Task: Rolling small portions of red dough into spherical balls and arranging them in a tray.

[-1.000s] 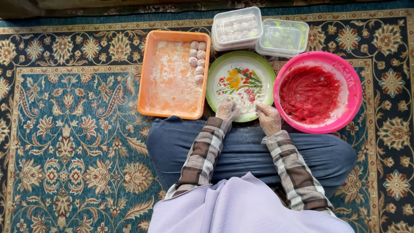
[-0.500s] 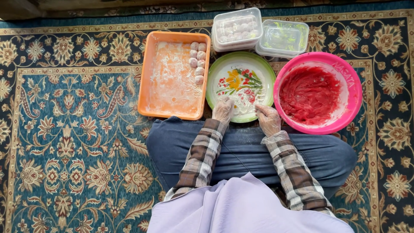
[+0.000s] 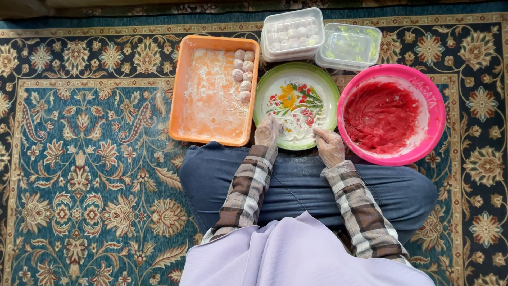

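Note:
I sit cross-legged on a patterned carpet. My left hand point(image 3: 267, 131) and my right hand point(image 3: 329, 146), both in thin clear gloves, rest at the near rim of a round flowered plate with a green edge point(image 3: 296, 74). The fingers are curled; whether anything lies under them I cannot tell. Left of the plate stands an orange floured tray point(image 3: 211, 98) with a column of several pale dough balls point(image 3: 243, 74) at its right side. Right of the plate a pink bowl point(image 3: 389, 114) holds red paste.
Two clear plastic boxes stand behind the plate: a lidded one with pale balls point(image 3: 292, 33) and one with green contents point(image 3: 349, 45). My jeans-clad knees point(image 3: 307, 182) lie just below the dishes. Blue flowered carpet point(image 3: 79, 175) stretches to the left.
Both hands have shifted only slightly at the plate's near rim. The dishes have not moved.

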